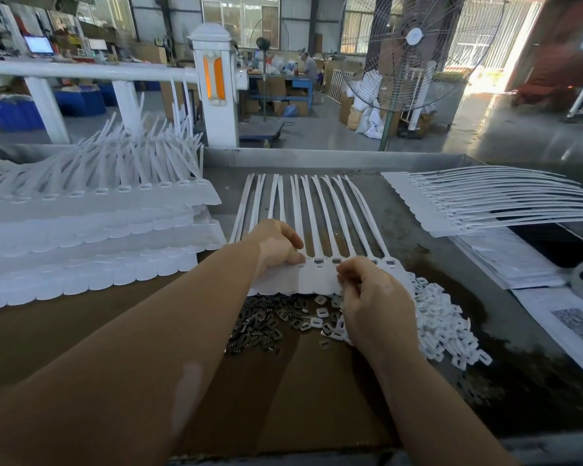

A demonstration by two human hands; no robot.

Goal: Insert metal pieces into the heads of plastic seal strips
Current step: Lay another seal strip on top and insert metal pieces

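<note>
- Both hands work at the near end of the joined sheet of seal strips (312, 279), the landmark for what follows.
- Left hand (278, 245) lies on the sheet's left part, fingers curled down with the tips pressing by the heads; it steadies the sheet rather than gripping it.
- Right hand (372, 299) hovers over the sheet's right near edge, fingers bunched as if pinching something small; what it has hold of, if anything, is hidden.
- Row of heads (327, 261) runs left to right across the sheet, between the two hands, each with a small open slot facing up.
- Strip tails stretch away from the heads toward the far side of the desk (418, 210), so the long axis points straight away from the person.
- Metal pieces (266, 326) lie in a dark heap just nearer than the sheet's near edge, on brown cardboard.
- White plastic clips (445, 322) are heaped to the right of that, partly under the right hand.
- Judgement: the right hand is nearer the unfilled heads and the heap, so the next insertion probably falls to it, moving a short way forward and left.
- Stacked sheets (81, 237) sit well left of the worked sheet; another batch (485, 203) lies to the far right.
</note>
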